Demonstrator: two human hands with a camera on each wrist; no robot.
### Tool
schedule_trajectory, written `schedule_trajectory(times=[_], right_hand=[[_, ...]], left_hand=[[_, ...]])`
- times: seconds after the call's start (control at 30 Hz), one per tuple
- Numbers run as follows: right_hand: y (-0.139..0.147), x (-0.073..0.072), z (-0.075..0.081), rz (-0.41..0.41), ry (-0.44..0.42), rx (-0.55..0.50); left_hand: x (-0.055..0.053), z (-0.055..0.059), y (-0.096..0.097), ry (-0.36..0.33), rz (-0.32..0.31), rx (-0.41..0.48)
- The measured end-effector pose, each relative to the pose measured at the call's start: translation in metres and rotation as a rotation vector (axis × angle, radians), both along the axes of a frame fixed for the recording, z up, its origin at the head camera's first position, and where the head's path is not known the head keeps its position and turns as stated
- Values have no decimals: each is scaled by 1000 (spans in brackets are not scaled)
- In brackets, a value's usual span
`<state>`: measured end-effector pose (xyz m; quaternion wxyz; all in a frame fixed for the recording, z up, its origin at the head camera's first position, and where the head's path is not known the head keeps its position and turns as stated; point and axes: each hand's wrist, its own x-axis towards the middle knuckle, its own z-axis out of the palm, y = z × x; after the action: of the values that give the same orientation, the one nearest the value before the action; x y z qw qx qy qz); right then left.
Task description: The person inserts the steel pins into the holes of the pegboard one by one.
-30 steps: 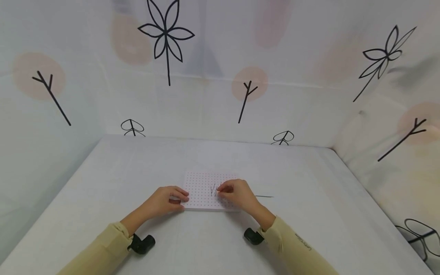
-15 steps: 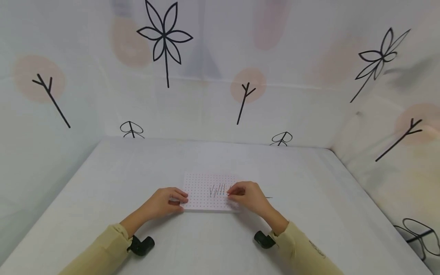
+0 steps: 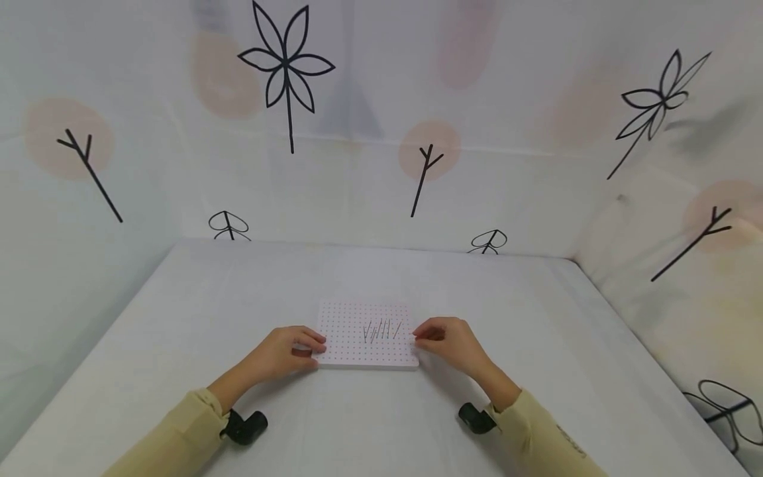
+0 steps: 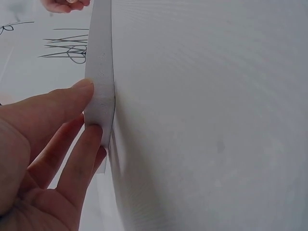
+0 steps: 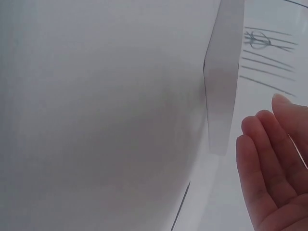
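A white board with a grid of small holes lies flat on the table. Several thin dark sticks stand in it right of its middle, some leaning. My left hand holds the board's left edge; in the left wrist view its thumb and fingers grip the board's side at a corner. Just off the right edge is my right hand, fingers bent loosely together. Nothing shows between those fingers and the thumb in the right wrist view.
One loose thin dark stick lies on the table near the board, seen in the right wrist view. White cloth covers the table. Printed cloth walls rise behind and at both sides. A black device sits on each wrist.
My right hand has moved right, from over the sticks to beyond the board's right edge, uncovering the rightmost sticks. The left hand stays on the left edge.
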<state>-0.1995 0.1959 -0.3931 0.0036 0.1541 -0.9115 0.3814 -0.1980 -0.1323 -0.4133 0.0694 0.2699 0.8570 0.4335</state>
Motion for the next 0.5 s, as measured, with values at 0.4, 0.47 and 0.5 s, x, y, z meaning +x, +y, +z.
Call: schedule_trajectory(times=[0.4,0.47,0.5], right_hand=[[26,-1,0,-64,4,21],[30,-1,0,-68,5,22],[32,-2,0,-70,4,25]], left_hand=[[1,-1,1,-6,24,-21],[0,-1,1,-4,25,-22],[0,-1,1,-4,28,-22]])
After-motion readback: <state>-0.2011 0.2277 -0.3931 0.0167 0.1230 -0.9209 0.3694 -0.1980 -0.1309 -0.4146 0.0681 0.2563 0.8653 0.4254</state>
